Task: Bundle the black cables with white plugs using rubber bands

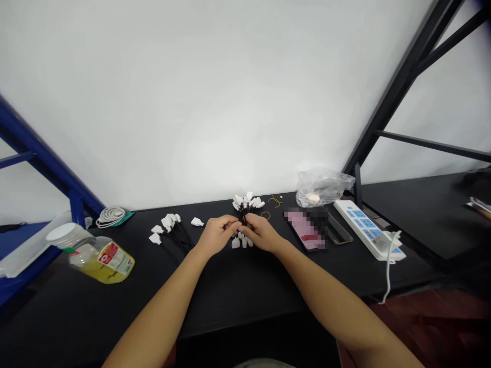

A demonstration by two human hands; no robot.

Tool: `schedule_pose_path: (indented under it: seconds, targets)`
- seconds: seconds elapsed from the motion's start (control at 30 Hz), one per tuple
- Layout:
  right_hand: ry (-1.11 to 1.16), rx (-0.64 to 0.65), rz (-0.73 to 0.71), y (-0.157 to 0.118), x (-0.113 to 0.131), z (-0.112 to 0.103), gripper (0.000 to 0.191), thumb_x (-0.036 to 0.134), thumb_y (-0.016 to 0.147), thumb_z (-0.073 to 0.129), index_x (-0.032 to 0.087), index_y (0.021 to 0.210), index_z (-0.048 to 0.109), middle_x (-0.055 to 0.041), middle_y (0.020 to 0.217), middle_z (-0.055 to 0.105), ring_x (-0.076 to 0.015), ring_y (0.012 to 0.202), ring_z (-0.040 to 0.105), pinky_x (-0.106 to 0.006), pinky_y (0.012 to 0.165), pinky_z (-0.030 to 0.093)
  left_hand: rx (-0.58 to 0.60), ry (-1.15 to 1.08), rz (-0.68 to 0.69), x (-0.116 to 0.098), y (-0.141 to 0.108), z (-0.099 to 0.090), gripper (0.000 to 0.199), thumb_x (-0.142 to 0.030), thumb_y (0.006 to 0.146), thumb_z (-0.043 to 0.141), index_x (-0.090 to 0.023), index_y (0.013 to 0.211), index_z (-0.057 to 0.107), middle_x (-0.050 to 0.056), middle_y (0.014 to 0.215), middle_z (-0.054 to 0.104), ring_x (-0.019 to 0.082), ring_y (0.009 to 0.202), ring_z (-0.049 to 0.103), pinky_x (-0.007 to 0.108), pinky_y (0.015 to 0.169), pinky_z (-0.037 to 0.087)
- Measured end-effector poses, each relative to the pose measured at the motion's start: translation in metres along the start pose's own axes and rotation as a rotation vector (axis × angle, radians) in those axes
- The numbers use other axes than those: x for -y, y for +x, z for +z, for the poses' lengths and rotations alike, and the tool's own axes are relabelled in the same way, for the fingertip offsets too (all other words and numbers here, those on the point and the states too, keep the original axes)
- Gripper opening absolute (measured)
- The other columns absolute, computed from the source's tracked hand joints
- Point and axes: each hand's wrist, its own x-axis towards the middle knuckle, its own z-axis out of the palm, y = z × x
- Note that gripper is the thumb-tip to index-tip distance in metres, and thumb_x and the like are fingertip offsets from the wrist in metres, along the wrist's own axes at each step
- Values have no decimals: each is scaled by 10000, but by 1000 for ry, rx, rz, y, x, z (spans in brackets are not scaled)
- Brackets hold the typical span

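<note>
Both hands meet around the middle of a bundle of short black cables with white connector ends (248, 202). White ends fan out above my fingers, and more white ends (242, 241) show below them. My left hand (219, 232) pinches the bundle from the left, its thumb close to the other thumb. From the right, my right hand (262, 231) closes on the same cables. Part of the bundle's middle is hidden by the fingers. Several loose cables with white ends (169, 223) lie left of my left hand, and a single white connector (197, 222) sits nearer to it.
Yellow rubber bands (274, 200) lie behind my right hand. To the right are a phone (305, 230), a clear plastic bag (324, 185) and a white power strip (370, 230). A plastic jar (100, 257) and a coiled white cable (111, 216) are at left.
</note>
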Motion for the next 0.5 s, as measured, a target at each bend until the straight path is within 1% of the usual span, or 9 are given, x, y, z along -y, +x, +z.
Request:
schedule_pose_path:
  seconds: [0.07,0.13,0.17,0.2,0.23,0.3,0.37,0.43,0.5]
  targets:
    - [4,12,11,0,0,0,255,384,997,498,209,813,522,-3,760,553,-149,689,505,-262,651,408,46,-130,-76,2,-1,4,289,-431,947,552,-173,908,678,28,709,715,164,663,696,280,655,571]
    - [13,17,32,0,1,-1,231,354,1010,463,212,838,523,-8,769,567,-151,698,518,-265,664,416,51,-234,-111,5,-1,7,320,-450,959,519,-165,1007,656,51,794,745,183,724,727,309,702,595]
    - [11,10,44,0,2,-1,225,341,1016,444,214,847,520,-12,779,574,-154,708,525,-268,675,420,43,-243,-116,7,0,7,330,-450,961,510,-164,1056,644,58,825,748,189,743,732,319,715,600]
    - [2,2,55,0,2,-1,220,331,1018,434,215,850,515,-15,788,576,-157,718,530,-272,685,422,29,-203,-111,10,1,6,328,-438,961,505,-167,1092,638,60,848,746,191,756,730,325,724,599]
    - [-10,-8,66,0,3,-1,215,325,1017,431,216,848,509,-16,789,573,-158,721,531,-275,689,421,17,-111,-95,13,2,2,311,-408,961,502,-175,1111,641,60,873,741,192,776,724,329,743,594]
    - [-38,-18,87,0,4,-1,213,315,1012,433,219,831,493,-9,772,556,-157,708,522,-275,686,411,22,178,-50,22,4,-11,255,-300,938,505,-199,1107,667,67,956,722,199,852,703,342,810,570]
    - [-59,-18,105,0,4,-1,218,308,1009,432,220,816,480,-1,752,539,-153,690,510,-273,673,397,116,473,-50,33,5,-26,284,-172,863,526,-211,1094,688,85,1084,685,227,976,673,366,897,530]
    - [-77,-19,116,1,5,-2,219,302,1007,431,219,809,474,2,742,536,-151,679,504,-270,664,386,237,665,-147,43,4,-39,320,-108,794,547,-203,1061,697,102,1129,649,252,1023,655,375,919,506]
    - [-90,-21,128,1,5,-3,220,301,1002,436,217,802,472,3,733,539,-149,672,503,-266,654,379,308,761,-254,51,4,-46,266,-108,795,548,-203,992,700,100,1111,634,252,1003,652,363,894,497]
